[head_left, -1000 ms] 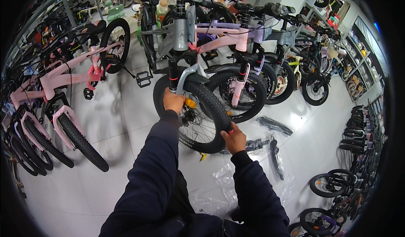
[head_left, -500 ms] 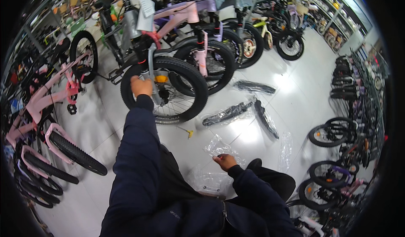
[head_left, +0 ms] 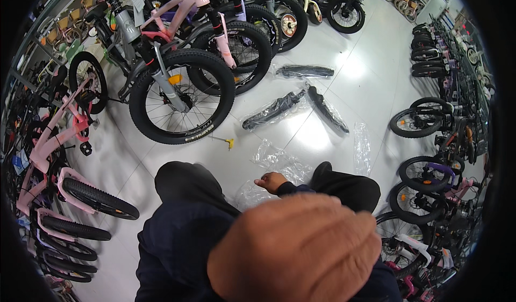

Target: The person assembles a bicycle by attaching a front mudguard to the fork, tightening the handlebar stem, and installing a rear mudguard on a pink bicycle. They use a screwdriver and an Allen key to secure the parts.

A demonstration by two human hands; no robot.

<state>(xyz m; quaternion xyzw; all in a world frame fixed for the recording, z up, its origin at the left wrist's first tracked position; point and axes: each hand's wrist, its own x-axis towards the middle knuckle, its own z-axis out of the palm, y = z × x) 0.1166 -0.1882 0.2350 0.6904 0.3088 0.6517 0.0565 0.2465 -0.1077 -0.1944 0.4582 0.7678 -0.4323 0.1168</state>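
My left hand (head_left: 301, 248), back toward the view and large, is lifted close up; its fingers bend together and the tips are hidden. Lower and beyond it, my right hand (head_left: 273, 182) is closed, thumb against fingers, over a crumpled clear plastic bag (head_left: 277, 154); anything inside the pinch is too small to make out. Ahead on the left stands a bicycle with a grey fork (head_left: 171, 91) and a thick black front tyre (head_left: 223, 95). By that tyre a tool with a yellow handle (head_left: 230, 143) lies on the floor.
Three long black plastic-wrapped parts, apparently mudguards, lie ahead: one at the back (head_left: 306, 72), one at left (head_left: 274, 110), one at right (head_left: 328, 111). Pink bicycles (head_left: 56, 135) line the left. More bicycles (head_left: 416, 123) stand along the right. A flat clear wrapper (head_left: 362, 148) lies near my right knee.
My left hand has left the grey bicycle's fork and come up close to the view. My right hand stays low over the plastic. The view has shifted, and the spanner near my lap is now covered.
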